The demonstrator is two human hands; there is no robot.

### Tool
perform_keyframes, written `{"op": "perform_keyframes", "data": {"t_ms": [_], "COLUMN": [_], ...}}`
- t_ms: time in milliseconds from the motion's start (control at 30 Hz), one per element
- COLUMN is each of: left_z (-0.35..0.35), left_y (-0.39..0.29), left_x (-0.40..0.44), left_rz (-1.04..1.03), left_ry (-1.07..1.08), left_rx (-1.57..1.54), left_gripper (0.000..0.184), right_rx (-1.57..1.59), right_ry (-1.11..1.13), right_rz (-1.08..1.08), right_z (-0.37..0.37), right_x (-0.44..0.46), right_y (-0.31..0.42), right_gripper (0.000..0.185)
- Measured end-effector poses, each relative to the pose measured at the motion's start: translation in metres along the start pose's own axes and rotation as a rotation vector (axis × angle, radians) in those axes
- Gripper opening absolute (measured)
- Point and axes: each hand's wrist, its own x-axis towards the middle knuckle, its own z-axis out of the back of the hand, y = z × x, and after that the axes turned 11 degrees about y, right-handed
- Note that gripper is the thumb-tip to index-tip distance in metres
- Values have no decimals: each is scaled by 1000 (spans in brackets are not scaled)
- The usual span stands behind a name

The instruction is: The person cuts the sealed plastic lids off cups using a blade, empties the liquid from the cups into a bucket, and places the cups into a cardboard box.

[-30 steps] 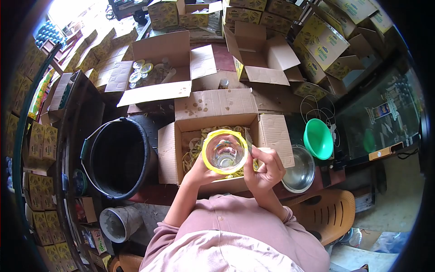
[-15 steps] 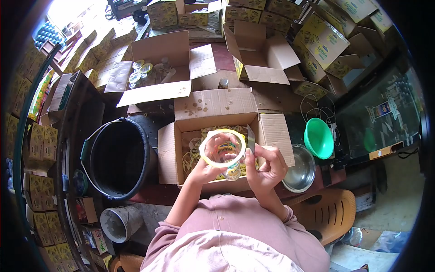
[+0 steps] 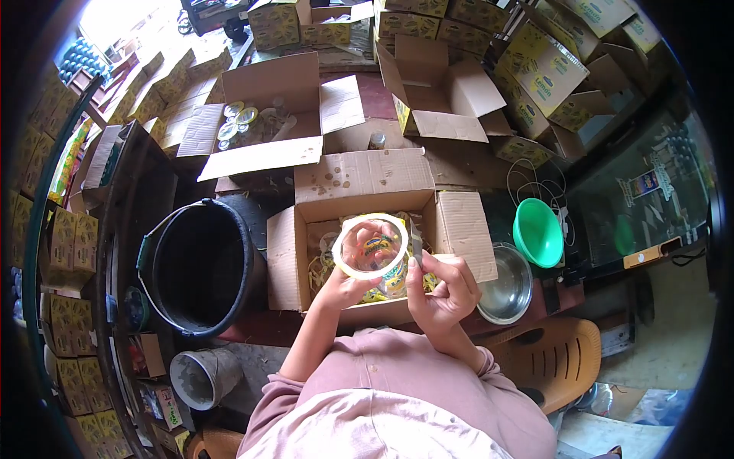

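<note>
Wrapped around a clear plastic cup (image 3: 376, 246) with a printed label and a pale ring rim, my left hand (image 3: 342, 289) holds it over an open carton (image 3: 367, 200). The cup's mouth faces up towards me. My right hand (image 3: 446, 291) pinches a thin grey blade (image 3: 416, 243) between thumb and fingers. The blade points up, close beside the right side of the cup's rim; I cannot tell whether it touches. Yellow strips (image 3: 316, 280) lie inside the carton beneath my hands, partly hidden by them.
To the left stand a large black bucket (image 3: 200, 333) and a smaller grey bucket (image 3: 180, 381). A green bowl (image 3: 538, 234) and a metal bowl (image 3: 506, 287) sit to the right. Beyond are an open carton (image 3: 264, 149) of clear cups and another open carton (image 3: 451, 127).
The cup has turned and shifted slightly left, with its mouth facing me more. Its rim shows less yellow now. My right hand and the blade have moved a little left and down.
</note>
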Motion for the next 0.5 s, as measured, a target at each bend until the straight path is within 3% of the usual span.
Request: {"op": "perform_keyframes", "data": {"t_ms": [500], "left_z": [4], "left_y": [5], "left_x": [-4], "left_rz": [23], "left_ry": [90], "left_rx": [178], "left_gripper": [73], "right_rx": [-80], "right_ry": [-12], "right_rz": [9], "right_z": [-1], "right_x": [3], "right_y": [-1], "right_gripper": [21]}}
